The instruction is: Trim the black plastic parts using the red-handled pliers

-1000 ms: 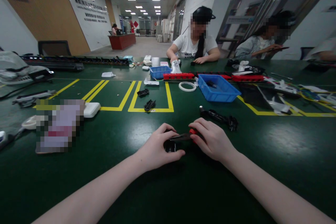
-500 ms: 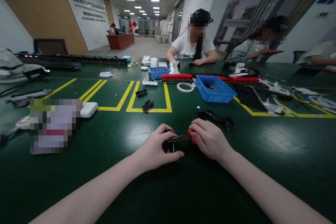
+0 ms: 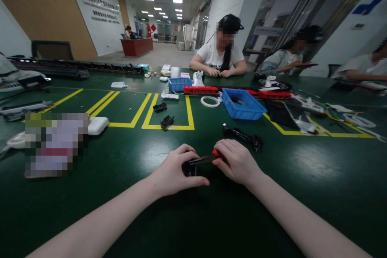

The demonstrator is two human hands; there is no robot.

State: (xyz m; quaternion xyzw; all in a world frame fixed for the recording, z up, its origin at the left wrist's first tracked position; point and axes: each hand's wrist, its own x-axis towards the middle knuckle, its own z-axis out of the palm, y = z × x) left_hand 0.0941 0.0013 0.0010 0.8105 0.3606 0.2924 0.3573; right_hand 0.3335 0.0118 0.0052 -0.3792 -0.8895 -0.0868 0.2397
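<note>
My right hand (image 3: 236, 160) is closed around the red handles of a pair of pliers (image 3: 202, 160). The jaws point left and meet a small black plastic part (image 3: 189, 169). My left hand (image 3: 179, 170) grips that part, its fingers curled over the far side and its thumb stretched along the near side. Much of the part is hidden by the fingers and the jaws. Beyond my right hand lies a longer black part (image 3: 244, 136) with a shiny tip. Two small black pieces (image 3: 167, 121) lie farther off, within a yellow taped outline.
A blue bin (image 3: 243, 107) holds a dark item, with a white ring (image 3: 210, 101) beside it. Farther back stands a smaller blue bin (image 3: 180, 84) near a red strip (image 3: 201, 90). At left is a white box (image 3: 98, 125). A co-worker (image 3: 218, 58) sits across the green table.
The camera has turned slightly, so the scene sits a little farther left. The pliers stay at the black part, tilted a bit more. The co-worker across has drawn their hands together.
</note>
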